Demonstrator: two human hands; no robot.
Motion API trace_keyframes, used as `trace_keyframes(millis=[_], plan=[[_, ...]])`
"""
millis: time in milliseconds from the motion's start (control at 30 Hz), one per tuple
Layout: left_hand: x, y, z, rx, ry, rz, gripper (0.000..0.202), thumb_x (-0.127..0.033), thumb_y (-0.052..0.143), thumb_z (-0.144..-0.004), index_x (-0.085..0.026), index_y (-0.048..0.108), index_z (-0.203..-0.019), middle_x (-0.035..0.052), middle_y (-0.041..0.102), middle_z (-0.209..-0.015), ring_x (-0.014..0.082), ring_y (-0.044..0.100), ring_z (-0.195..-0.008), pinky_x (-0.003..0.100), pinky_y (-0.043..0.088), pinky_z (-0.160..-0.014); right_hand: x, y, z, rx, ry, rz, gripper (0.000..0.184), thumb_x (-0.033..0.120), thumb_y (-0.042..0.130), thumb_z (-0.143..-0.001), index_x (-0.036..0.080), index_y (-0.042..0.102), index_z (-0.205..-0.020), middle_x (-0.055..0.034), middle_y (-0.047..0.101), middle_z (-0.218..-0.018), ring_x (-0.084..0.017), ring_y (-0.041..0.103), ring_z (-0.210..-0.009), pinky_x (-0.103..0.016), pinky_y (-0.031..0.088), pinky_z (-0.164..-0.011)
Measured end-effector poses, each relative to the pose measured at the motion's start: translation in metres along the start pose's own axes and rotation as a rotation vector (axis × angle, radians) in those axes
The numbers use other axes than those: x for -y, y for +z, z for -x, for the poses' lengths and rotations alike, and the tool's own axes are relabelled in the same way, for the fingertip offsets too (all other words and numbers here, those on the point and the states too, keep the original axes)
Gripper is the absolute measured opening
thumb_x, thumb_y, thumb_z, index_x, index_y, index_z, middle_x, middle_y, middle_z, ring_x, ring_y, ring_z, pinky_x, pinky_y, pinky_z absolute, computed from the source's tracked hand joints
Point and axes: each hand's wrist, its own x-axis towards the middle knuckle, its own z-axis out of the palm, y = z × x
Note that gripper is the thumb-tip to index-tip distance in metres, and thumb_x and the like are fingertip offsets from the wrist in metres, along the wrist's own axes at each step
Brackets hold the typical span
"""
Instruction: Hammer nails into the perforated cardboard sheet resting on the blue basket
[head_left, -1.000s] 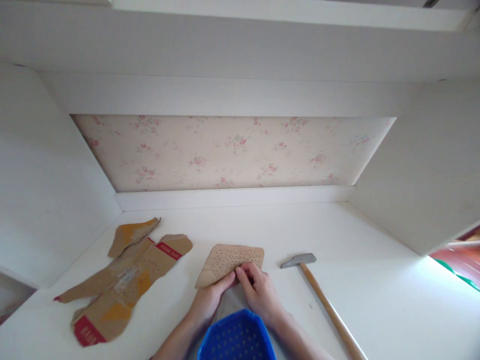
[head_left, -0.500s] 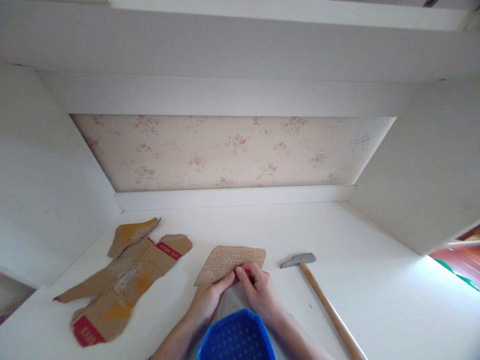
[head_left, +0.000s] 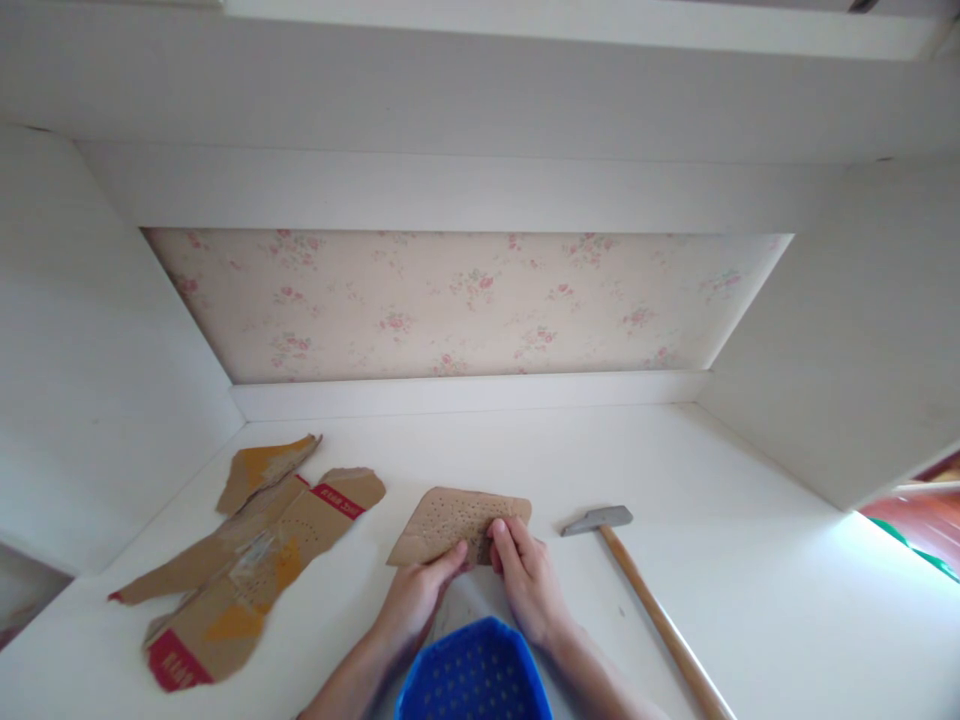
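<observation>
Right hand [head_left: 528,580], shifted right, pinches the flat, hole-dotted brown cardboard [head_left: 442,520], baring its near middle; left hand [head_left: 418,597] grips it.

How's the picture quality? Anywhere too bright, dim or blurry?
Head view: the white tabletop is brightest toward the right, while the overhead panel looks greyer; head view again: lettering on the torn cardboard is too soft to read, but dots on the hand-held cardboard show.

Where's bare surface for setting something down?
Bare patches: right of the hammer, toward the side panel; and behind the held cardboard, up to the back ledge. Crowded: the left, with torn cardboard, and the near middle, with left hand, right hand and blue container.
</observation>
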Motion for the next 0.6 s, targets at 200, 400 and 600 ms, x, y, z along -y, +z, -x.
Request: trace_keyframes(millis=[200, 400, 600], plan=[[-0.0006, -0.0001, 0.0012, 0.010, -0.010, -0.013, 0.049, -0.040, 0.088, -0.058, -0.011, 0.078, -0.096, 0.0177, 0.074, -0.105, 0.0360, 0.066, -0.108, 0.048, 0.047, -0.102, 0.0029, -0.0007, 0.0002, 0.018, 0.000, -0.010, 0.040, 0.048, 0.036, -0.101, 0.023, 0.057, -0.078, 0.0035, 0.056, -0.061, -0.014, 0.053, -0.057, -0.025, 0.040, -0.055], [-0.0021, 0.0006, 0.0013, 0.015, 0.019, -0.022, 0.050, -0.040, 0.088, -0.058, -0.012, 0.077, -0.098, 0.0169, 0.074, -0.108, 0.0355, 0.066, -0.110, 0.048, 0.046, -0.103, 0.0043, -0.0026, 0.0007, 0.041, -0.025, 0.015, 0.032, 0.046, 0.041, -0.100, 0.023, 0.059, -0.087, 0.0025, 0.061, -0.066, -0.015, 0.057, -0.060, -0.025, 0.041, -0.055], [0.0008, -0.0027, -0.0002, 0.023, 0.005, -0.058, 0.048, -0.042, 0.086, -0.061, -0.010, 0.077, -0.097, 0.0190, 0.073, -0.109, 0.0362, 0.061, -0.117, 0.048, 0.040, -0.109, 0.0053, -0.0009, 0.0035, 0.098, -0.080, 0.045, 0.025, 0.045, 0.052, -0.096, 0.023, 0.058, -0.086, 0.0029, 0.063, -0.066, -0.015, 0.059, -0.059, -0.024, 0.041, -0.055]])
